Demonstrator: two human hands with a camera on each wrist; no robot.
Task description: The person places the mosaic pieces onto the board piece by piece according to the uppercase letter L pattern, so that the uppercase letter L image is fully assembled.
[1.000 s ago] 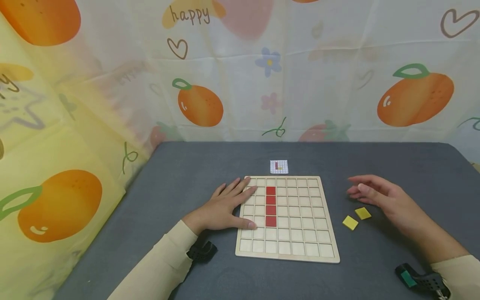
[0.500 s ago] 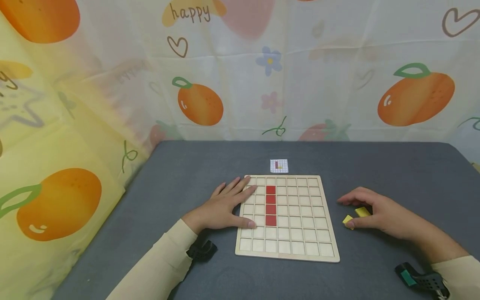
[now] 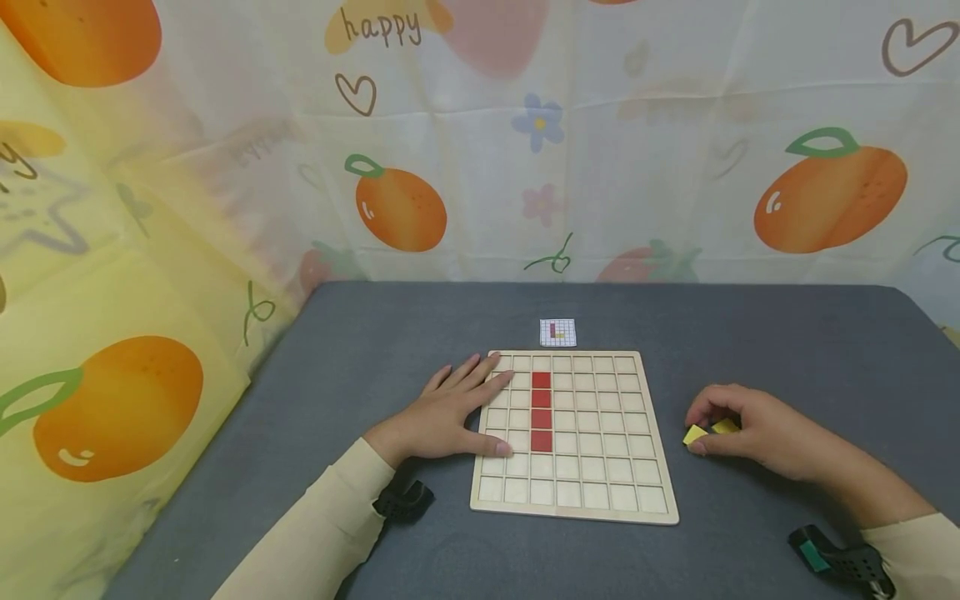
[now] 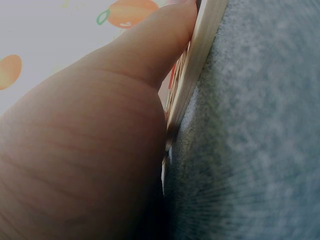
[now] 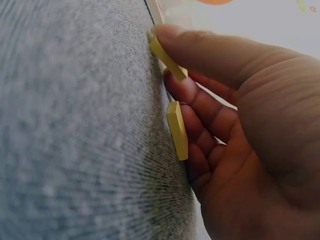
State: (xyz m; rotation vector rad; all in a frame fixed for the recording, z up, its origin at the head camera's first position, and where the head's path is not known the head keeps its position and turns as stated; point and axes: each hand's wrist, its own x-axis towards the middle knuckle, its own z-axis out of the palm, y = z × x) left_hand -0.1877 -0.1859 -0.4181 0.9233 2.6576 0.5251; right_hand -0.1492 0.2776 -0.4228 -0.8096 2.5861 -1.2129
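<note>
My left hand (image 3: 438,417) rests on the left edge of a wooden grid board (image 3: 600,496), fingers spread and straight. In the left wrist view the thumb (image 4: 160,35) lies over the board's rim. Four-cornered red tiles (image 3: 541,419) form one column on the board. To the board's right, my right hand (image 3: 757,429) pinches a yellow square tile (image 5: 167,59) between thumb and a curled finger; the tile is tilted. A second yellow tile (image 5: 177,131) lies beside the other curled fingers, on the table, partly hidden in the head view.
Behind the board lies a small card (image 3: 557,332) printed with a grid and a red and yellow pattern. Everything is on a dark grey table (image 3: 375,333). A cloth (image 3: 480,150) printed with oranges hangs behind and at the left.
My right hand has lowered over the yellow tiles, its fingers have curled in, and it now pinches the nearer tile, which has tilted. The left hand and board have stayed still.
</note>
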